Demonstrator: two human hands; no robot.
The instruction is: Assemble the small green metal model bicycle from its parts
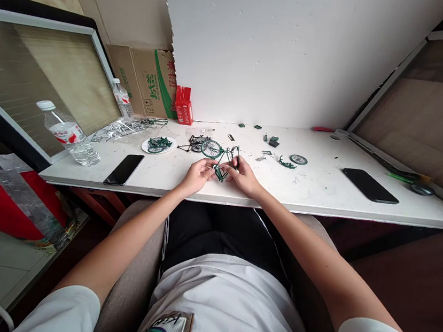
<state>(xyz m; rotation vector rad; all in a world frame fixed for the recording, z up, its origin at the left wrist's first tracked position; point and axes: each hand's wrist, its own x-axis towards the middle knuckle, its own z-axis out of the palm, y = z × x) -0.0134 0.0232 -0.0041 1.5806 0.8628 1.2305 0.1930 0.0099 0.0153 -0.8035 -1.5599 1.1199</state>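
A green model bicycle (pixel 211 149) is held between my two hands near the table's front edge, with one spoked wheel pointing up and to the left. My left hand (pixel 198 177) pinches its lower part from the left. From the right, my right hand (pixel 245 176) grips the frame, its fingers closed around the thin bars. The fingers partly cover the frame. Just behind the wheel lie dark thin model parts (pixel 194 144). Right of my hands are a loose wheel (pixel 299 159) and a curved green part (pixel 287 163).
A white plate (pixel 173 145) carries green parts. Black phones lie at left (pixel 124 169) and right (pixel 369 185). Water bottles (pixel 72 136), a red box (pixel 184 106) and a cardboard box (pixel 150 84) stand at left. Behind the white table (pixel 314 196) rises a white board (pixel 299 57).
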